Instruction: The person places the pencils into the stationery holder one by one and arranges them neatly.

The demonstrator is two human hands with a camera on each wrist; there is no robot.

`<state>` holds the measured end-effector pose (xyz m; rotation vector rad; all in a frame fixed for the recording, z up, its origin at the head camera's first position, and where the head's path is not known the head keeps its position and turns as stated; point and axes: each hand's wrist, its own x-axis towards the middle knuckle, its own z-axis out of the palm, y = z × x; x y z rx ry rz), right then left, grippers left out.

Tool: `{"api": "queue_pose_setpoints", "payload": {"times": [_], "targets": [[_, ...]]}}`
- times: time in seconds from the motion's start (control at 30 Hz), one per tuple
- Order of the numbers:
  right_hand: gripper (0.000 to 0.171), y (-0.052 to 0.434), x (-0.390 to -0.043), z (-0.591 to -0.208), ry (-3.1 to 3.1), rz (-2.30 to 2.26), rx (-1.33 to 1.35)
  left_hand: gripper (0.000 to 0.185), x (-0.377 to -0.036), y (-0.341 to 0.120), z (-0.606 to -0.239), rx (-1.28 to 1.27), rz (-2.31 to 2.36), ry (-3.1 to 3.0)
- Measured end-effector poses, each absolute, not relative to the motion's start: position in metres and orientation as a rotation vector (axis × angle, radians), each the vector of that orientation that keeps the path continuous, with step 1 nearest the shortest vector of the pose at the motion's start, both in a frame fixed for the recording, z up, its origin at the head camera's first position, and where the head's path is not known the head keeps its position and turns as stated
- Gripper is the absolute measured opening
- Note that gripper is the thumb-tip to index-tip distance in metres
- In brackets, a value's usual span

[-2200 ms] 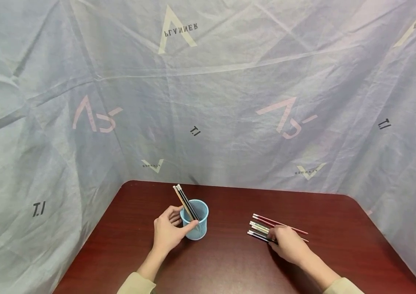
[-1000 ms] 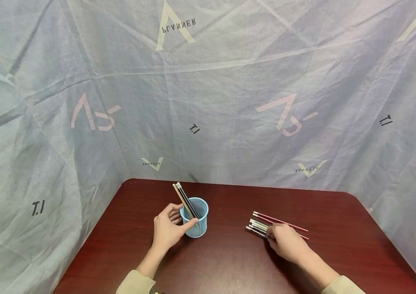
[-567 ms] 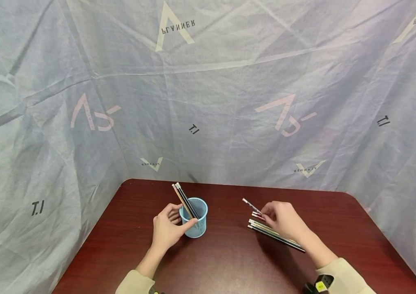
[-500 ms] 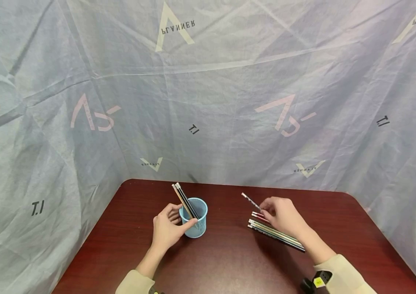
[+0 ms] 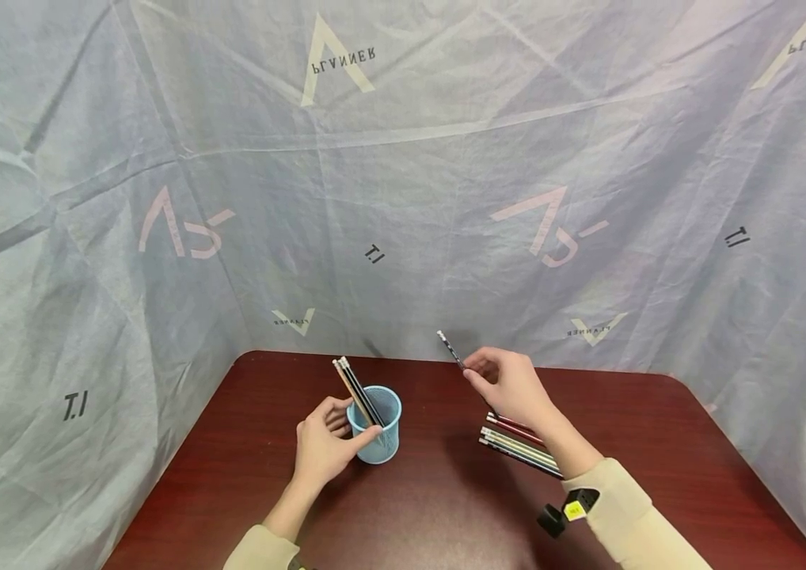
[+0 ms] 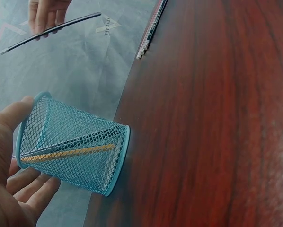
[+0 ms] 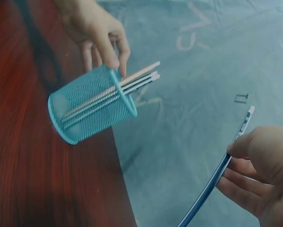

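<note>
My left hand (image 5: 325, 445) grips a light blue mesh pencil cup (image 5: 383, 448), thumb at the rim and fingers around the far side. The cup stands on the table; a tan pencil (image 7: 141, 73) and two dark ones lean inside it, white eraser ends out over the rim. Off to the right, my right hand (image 5: 515, 388) pinches a dark patterned pencil (image 7: 211, 184) between thumb and fingers, above the table. That pencil slants, its white eraser end up and to the left. In the left wrist view the held pencil (image 6: 61, 29) is apart from the cup.
On the dark red table (image 5: 431, 507), a row of dark and pale pencils (image 5: 513, 450) lies below my right forearm, with red pencils (image 5: 517, 428) just behind. A grey printed cloth (image 5: 410, 198) hangs around the back and sides. A small black device (image 5: 577, 507) is on the right cuff.
My right hand has picked the dark patterned pencil from the row, lifted it and carried it left toward the cup. My left hand has stayed on the cup.
</note>
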<state>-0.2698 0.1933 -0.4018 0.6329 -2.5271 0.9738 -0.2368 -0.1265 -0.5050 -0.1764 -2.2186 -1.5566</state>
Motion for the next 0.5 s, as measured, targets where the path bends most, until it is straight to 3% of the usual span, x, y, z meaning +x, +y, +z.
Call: {"api": "queue_pose_setpoints", "payload": {"times": [0.5], "targets": [[0.009, 0.148, -0.287, -0.383, -2.387, 1.292, 0.689, 0.057, -0.237, -0.126, -0.505, -0.186, -1.575, -2.208]]}}
